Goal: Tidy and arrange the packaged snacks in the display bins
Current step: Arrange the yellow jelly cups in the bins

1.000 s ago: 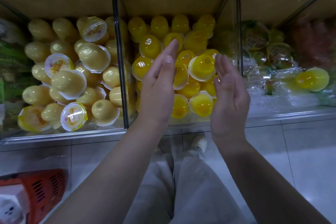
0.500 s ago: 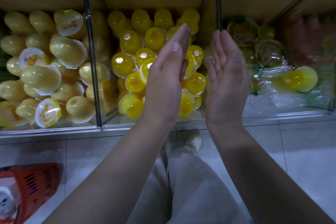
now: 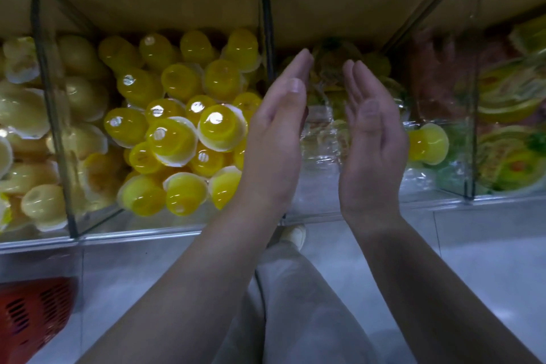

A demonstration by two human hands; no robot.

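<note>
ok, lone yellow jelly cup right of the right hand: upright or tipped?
Tipped. The yellow jelly cup lies on its side, wide lid rim facing right, narrow base toward the right hand.

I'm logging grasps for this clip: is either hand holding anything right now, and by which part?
Nothing is held. The left hand and right hand are both open, palms facing each other, in front of the clear bins.
</note>
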